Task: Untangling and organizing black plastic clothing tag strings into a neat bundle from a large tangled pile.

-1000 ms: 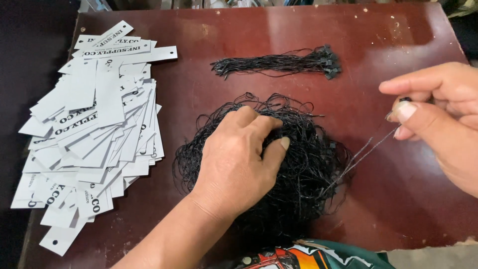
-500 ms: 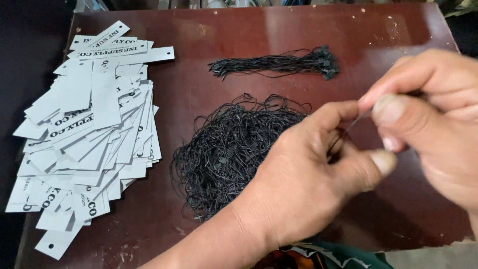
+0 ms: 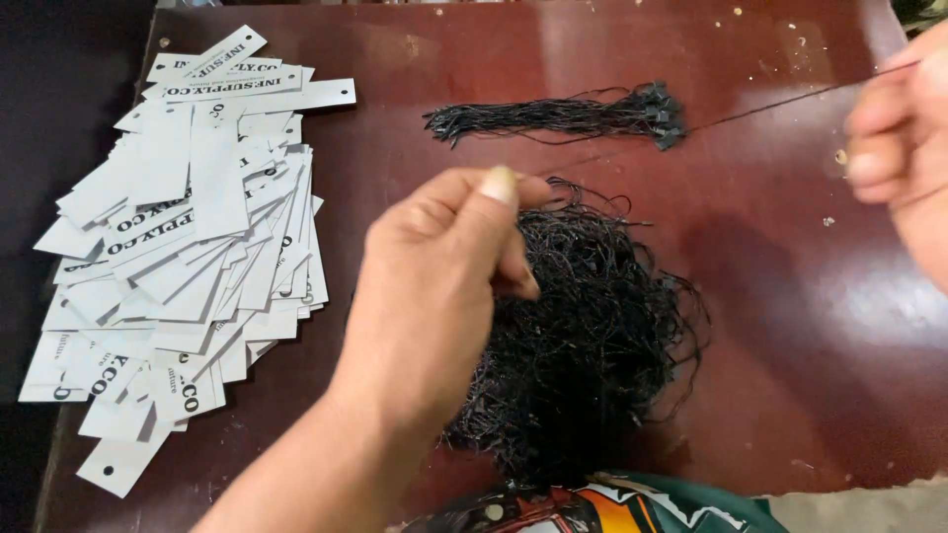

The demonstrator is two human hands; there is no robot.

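Landmark: tangled pile of black strings [image 3: 592, 336], centre of the dark red table [image 3: 770, 296].
Left hand [image 3: 444, 286]: over the pile's left part, thumb and fingers pinched together; what they pinch cannot be told.
Right hand [image 3: 904, 148]: right of the pile, fingers closed on a single black string [image 3: 780, 102] stretched taut.
Straightened string bundle [image 3: 563, 118]: behind the pile, apart from it.
White paper tags [image 3: 188, 257]: heaped left of the pile.
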